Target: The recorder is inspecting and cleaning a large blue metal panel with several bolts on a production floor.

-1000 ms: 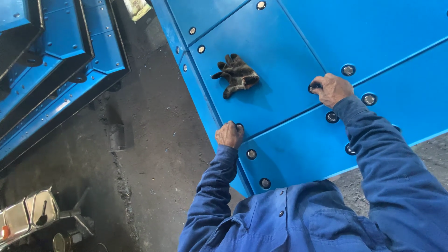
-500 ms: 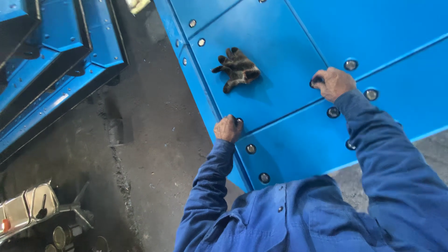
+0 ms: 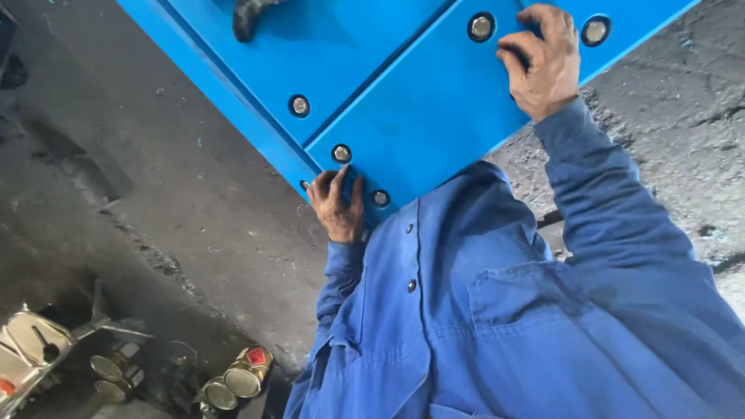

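Note:
A large blue metal panel (image 3: pixel 403 85) with round silver bolt heads lies on a concrete floor below me. My left hand (image 3: pixel 338 203) rests on the panel's near corner, fingers spread between two bolts (image 3: pixel 341 153). My right hand (image 3: pixel 543 62) presses on the panel farther right, fingers curled over a spot between two bolts (image 3: pixel 481 27); whether it grips anything is hidden. A dark work glove (image 3: pixel 248 14) lies on the panel at the top edge of view. My blue jacket fills the lower right.
Grey, stained concrete floor (image 3: pixel 178 202) spreads to the left and right of the panel. Several small paint tins (image 3: pixel 240 380) and a metal can (image 3: pixel 31 345) stand at the lower left.
The view has dropped and moved closer, so the panel sits higher in frame. My left hand has slid to the panel's near corner, and my right hand has shifted between other bolts.

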